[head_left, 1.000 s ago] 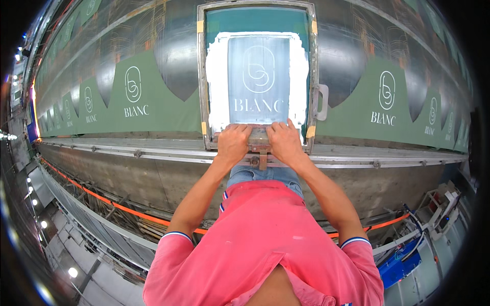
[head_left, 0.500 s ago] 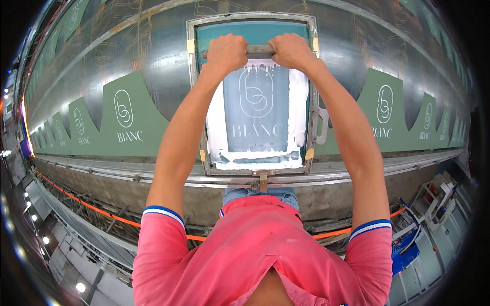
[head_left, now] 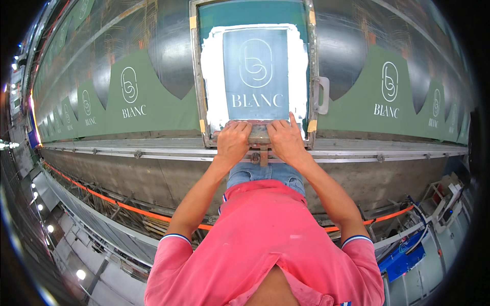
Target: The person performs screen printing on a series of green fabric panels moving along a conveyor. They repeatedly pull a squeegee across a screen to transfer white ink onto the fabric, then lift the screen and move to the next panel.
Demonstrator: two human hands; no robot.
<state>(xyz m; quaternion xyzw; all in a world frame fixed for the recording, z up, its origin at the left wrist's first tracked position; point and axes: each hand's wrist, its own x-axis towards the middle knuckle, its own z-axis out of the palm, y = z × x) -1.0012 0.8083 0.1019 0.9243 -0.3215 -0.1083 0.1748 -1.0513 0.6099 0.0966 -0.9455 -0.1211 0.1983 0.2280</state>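
Metal-framed printing screen [head_left: 204,71] with taut teal mesh and a white-edged stencil lies flat on the long bench [head_left: 153,148], over a green fabric piece. Both hands, left [head_left: 232,143] and right [head_left: 286,140], are clenched side by side around a squeegee bar [head_left: 259,130] at the frame's near edge, probably for even pressure. More green printed pieces [head_left: 132,99] lie in a row on the shiny bench surface.

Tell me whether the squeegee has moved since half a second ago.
Yes. The squeegee, gripped by the left hand and right hand, has come from the far edge of the screen frame to its near edge.
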